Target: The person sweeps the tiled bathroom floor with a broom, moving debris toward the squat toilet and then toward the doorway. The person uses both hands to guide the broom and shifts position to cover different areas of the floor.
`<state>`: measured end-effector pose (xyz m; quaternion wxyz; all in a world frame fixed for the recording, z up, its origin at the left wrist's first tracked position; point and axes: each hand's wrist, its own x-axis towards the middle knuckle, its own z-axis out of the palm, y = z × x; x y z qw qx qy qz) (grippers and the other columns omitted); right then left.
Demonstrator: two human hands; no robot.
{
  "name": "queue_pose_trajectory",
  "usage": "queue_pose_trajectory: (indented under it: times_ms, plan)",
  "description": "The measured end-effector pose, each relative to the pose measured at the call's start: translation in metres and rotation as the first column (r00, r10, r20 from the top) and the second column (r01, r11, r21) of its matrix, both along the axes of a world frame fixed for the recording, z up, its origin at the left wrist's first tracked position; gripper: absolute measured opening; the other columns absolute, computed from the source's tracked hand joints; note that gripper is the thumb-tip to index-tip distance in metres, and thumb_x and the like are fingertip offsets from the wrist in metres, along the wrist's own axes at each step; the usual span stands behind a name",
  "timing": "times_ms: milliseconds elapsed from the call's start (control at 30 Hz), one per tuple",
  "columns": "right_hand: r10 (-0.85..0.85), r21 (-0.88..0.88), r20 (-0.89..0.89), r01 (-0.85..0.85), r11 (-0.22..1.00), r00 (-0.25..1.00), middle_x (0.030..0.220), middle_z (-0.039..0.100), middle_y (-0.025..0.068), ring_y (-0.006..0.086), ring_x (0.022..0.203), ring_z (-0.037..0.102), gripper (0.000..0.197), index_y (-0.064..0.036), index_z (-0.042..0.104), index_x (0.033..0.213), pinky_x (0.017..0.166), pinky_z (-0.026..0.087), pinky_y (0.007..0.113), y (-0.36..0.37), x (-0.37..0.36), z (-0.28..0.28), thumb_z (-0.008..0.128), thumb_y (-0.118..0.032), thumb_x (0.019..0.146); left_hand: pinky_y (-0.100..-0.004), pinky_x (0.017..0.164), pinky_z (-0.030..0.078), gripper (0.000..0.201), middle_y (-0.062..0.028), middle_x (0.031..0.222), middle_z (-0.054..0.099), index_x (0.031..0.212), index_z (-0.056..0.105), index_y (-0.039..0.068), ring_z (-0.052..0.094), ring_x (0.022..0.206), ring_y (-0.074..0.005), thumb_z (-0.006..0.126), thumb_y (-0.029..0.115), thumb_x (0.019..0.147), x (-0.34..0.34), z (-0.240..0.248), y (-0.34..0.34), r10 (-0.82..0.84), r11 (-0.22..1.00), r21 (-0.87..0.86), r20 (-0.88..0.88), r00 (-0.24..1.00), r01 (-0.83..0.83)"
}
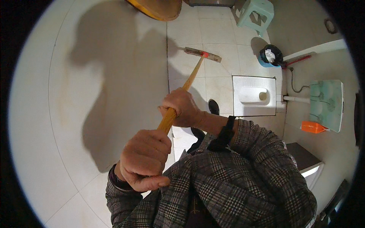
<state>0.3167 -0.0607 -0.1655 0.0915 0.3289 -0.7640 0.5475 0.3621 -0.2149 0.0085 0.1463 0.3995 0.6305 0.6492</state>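
— How did the hands hold?
— From my remote place, I saw the left hand (146, 161), near, wrapped around the wooden handle (166, 121); the right hand (182, 108), farther, also wrapped it.
— And its wide head (197, 52)?
— Far, leftward beyond the squat toilet (254, 108).

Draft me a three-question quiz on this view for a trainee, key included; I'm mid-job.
1. Which hand grips the long yellow wooden pole nearer its flat, bar-shaped head?
a) left
b) right
2. True or false: in the picture, the white squat toilet with a rectangular surround lies to the right of that head.
3. What colour is the crumpled material in the round blue bin lined with a black bag?

Key:
1. b: the right hand; the left hand holds the pole nearer the body.
2. True.
3. White.
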Motion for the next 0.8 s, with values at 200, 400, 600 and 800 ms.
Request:
queue_pose_trajectory:
  times_ms: [200, 400, 600, 800]
  plan:
    - [-0.058, -0.01, -0.014, 0.058, 0.998, 0.998, 0.068, 0.059, 0.0065, 0.0344, 0.069, 0.059, 0.014, -0.0158, 0.058, 0.066, 0.063, 0.043, 0.047, 0.018, -0.06, -0.035, 0.072, -0.019, 0.069, -0.041, 0.059, 0.04, 0.037, -0.0057, 0.053, 0.044, 0.053, 0.041, 0.006, 0.046, 0.051, -0.0292, 0.069, 0.004, 0.077, -0.038, -0.044, 0.037, 0.188, 0.976, -0.081, -0.138, 0.972, -0.2]
    - [-0.073, -0.037, 0.0, 0.073, 0.997, 0.997, 0.065, 0.057, 0.0075, 0.0338, 0.066, 0.058, 0.019, -0.0137, 0.055, 0.065, 0.063, 0.042, 0.047, 0.028, -0.013, -0.02, 0.073, -0.017, 0.066, -0.0418, 0.064, 0.046, 0.032, -0.0062, 0.055, 0.051, 0.052, 0.046, 0.006, 0.052, 0.051, -0.0269, 0.067, 0.015, 0.074, -0.02, -0.012, 0.028, -0.042, 0.995, -0.092, -0.058, 0.997, 0.036]
    - [-0.245, -0.099, -0.084, 0.237, 0.967, 0.966, 0.063, 0.054, 0.0096, 0.0345, 0.063, 0.055, 0.026, -0.0099, 0.05, 0.062, 0.058, 0.041, 0.044, 0.031, -0.036, -0.027, 0.074, -0.012, 0.072, -0.042, 0.068, 0.048, 0.031, -0.006, 0.056, 0.051, 0.052, 0.042, 0.007, 0.051, 0.053, -0.0254, 0.065, 0.01, 0.074, -0.034, -0.032, 0.039, 0.071, 0.993, -0.087, -0.105, 0.992, -0.08]
    - [-0.188, -0.001, -0.059, 0.188, 0.982, 0.98, 0.064, 0.056, 0.0098, 0.0339, 0.064, 0.056, 0.026, -0.0104, 0.051, 0.062, 0.058, 0.041, 0.043, 0.055, -0.058, -0.037, 0.075, -0.014, 0.072, -0.0409, 0.06, 0.035, 0.034, -0.0069, 0.057, 0.037, 0.058, 0.038, 0.005, 0.038, 0.053, -0.0299, 0.066, -0.002, 0.075, -0.052, -0.049, 0.056, 0.017, 0.991, -0.127, -0.119, 0.993, -0.032]
